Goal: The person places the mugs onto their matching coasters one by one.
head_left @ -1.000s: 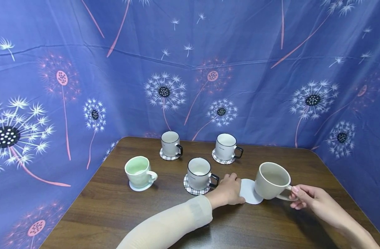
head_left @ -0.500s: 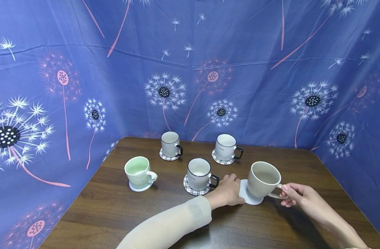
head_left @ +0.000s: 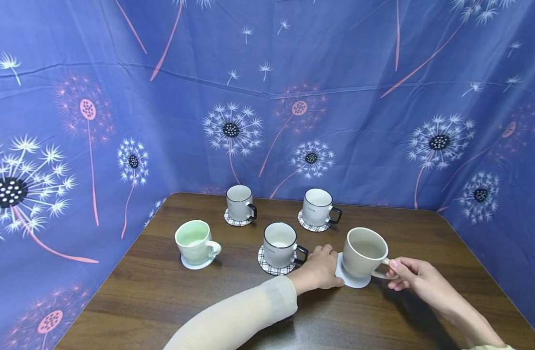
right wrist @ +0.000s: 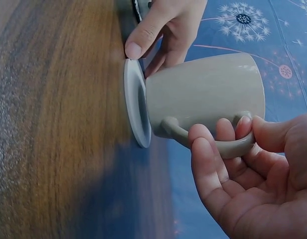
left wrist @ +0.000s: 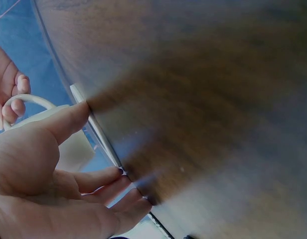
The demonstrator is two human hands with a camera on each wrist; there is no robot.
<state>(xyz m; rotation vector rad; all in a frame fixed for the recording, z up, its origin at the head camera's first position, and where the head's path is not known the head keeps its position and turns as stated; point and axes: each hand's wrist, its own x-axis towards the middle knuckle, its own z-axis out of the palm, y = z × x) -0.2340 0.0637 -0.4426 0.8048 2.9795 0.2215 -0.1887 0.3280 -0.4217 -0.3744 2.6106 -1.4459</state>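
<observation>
A beige mug [head_left: 360, 262] hangs close over a round white coaster [head_left: 356, 282] on the right side of the table. My right hand [head_left: 418, 279] pinches the mug's handle between thumb and fingers, and the mug stands nearly upright. At the coaster's left edge, my left hand [head_left: 321, 268] holds the rim, thumb in front and fingers behind. From the right wrist, the mug's base [right wrist: 149, 107] faces the coaster [right wrist: 135, 102] with a narrow gap between. In the left wrist view the coaster [left wrist: 101, 134] shows edge-on between thumb and index fingertip.
Close left of my left hand, a white black-handled mug [head_left: 279, 250] sits on a checked coaster [head_left: 267, 265]. Two similar mugs, a left one [head_left: 240, 206] and a right one [head_left: 317, 209], stand behind. A green mug [head_left: 193, 248] rests on a pale coaster [head_left: 197, 265] at left.
My right hand has carried the beige mug to the left, from the coaster's right side to over it. My left hand has stayed at the coaster's edge.
</observation>
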